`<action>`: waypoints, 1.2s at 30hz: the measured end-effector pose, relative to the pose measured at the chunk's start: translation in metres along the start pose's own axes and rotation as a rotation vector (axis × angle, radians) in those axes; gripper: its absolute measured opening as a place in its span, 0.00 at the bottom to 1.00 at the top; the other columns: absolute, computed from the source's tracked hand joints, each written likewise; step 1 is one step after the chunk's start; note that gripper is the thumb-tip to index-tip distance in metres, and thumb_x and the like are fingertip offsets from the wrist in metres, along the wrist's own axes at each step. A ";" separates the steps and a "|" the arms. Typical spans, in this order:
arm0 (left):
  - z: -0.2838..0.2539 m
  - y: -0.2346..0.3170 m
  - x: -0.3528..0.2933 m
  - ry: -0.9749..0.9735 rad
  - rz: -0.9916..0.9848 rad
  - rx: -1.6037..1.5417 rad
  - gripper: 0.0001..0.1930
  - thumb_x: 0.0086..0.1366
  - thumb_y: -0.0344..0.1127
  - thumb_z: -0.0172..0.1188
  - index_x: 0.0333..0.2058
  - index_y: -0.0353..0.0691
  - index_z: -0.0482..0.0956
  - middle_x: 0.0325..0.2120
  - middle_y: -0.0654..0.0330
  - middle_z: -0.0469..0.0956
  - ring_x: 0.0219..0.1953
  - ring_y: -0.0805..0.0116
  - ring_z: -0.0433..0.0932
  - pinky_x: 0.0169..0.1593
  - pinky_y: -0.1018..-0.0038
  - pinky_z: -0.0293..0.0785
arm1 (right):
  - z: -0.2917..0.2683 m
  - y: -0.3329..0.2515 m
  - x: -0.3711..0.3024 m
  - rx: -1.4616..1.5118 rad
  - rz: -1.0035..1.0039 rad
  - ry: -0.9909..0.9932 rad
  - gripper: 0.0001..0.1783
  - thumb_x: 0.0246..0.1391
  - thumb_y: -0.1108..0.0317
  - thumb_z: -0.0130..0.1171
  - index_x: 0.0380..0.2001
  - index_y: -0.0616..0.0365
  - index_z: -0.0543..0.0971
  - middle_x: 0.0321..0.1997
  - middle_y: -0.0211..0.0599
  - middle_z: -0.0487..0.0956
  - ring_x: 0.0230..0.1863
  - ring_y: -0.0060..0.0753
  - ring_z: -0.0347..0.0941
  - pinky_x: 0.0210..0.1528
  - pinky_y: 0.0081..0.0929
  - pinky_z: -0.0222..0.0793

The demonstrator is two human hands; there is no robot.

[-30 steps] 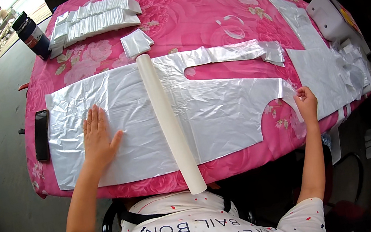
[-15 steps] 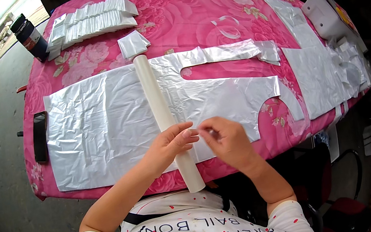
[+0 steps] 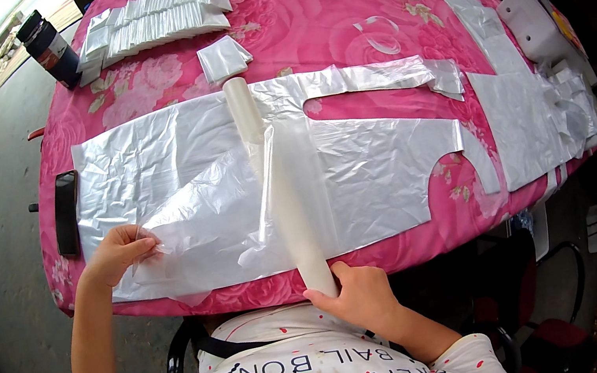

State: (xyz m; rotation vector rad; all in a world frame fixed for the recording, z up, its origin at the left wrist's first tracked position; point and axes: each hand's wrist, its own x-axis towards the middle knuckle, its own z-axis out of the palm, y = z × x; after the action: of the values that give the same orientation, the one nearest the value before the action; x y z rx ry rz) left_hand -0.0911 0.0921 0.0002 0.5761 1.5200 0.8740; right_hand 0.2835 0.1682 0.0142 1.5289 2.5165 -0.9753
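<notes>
A stack of silvery-white plastic film (image 3: 384,171), cut in an apron-like shape with curved openings on its right, lies flat on the table. Across it rests a long white tube (image 3: 291,212), pointing away from me. My left hand (image 3: 123,253) pinches the edge of a thin clear plastic sheet (image 3: 206,207), which is drawn leftward over the tube and hides part of it. At the tube's near end, by the table's front edge, my right hand (image 3: 360,287) is closed round it.
Folded plastic packets (image 3: 165,18) stand in rows at the far left, beside a dark jar (image 3: 49,51). One folded packet (image 3: 224,58) lies beyond the tube. A phone (image 3: 68,213) is at the left edge. More film (image 3: 515,124) and a white box (image 3: 529,22) are on the right.
My left hand has moved left, drawing the clear sheet over the tube. My right hand has come down to the tube's near end and gripped it. Both hands were together above the tube before.
</notes>
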 end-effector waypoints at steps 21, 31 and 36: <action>0.126 0.052 0.032 0.304 0.889 0.868 0.20 0.55 0.25 0.54 0.49 0.34 0.68 0.49 0.50 0.69 0.52 0.51 0.67 0.55 0.64 0.64 | -0.004 0.021 -0.021 0.207 0.126 -0.127 0.26 0.43 0.47 0.58 0.28 0.64 0.77 0.22 0.48 0.77 0.25 0.48 0.76 0.31 0.37 0.71; 0.197 0.007 0.091 0.236 0.923 1.101 0.29 0.58 0.33 0.45 0.58 0.26 0.54 0.60 0.44 0.52 0.64 0.51 0.49 0.65 0.60 0.44 | -0.031 0.022 0.006 -0.012 -0.011 -0.323 0.34 0.41 0.36 0.57 0.23 0.63 0.78 0.21 0.47 0.78 0.25 0.47 0.75 0.30 0.36 0.70; 0.198 0.004 0.093 0.270 0.926 1.222 0.30 0.58 0.37 0.43 0.58 0.25 0.54 0.61 0.43 0.51 0.65 0.51 0.48 0.65 0.60 0.42 | -0.049 0.013 0.083 0.133 -0.115 -0.122 0.37 0.46 0.35 0.52 0.22 0.66 0.78 0.21 0.46 0.77 0.24 0.46 0.75 0.30 0.35 0.69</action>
State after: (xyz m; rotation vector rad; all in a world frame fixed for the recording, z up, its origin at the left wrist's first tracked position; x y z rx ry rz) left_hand 0.0883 0.2061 -0.0496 2.2416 1.9587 0.5745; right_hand 0.2652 0.2637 0.0188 1.3209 2.5238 -1.2345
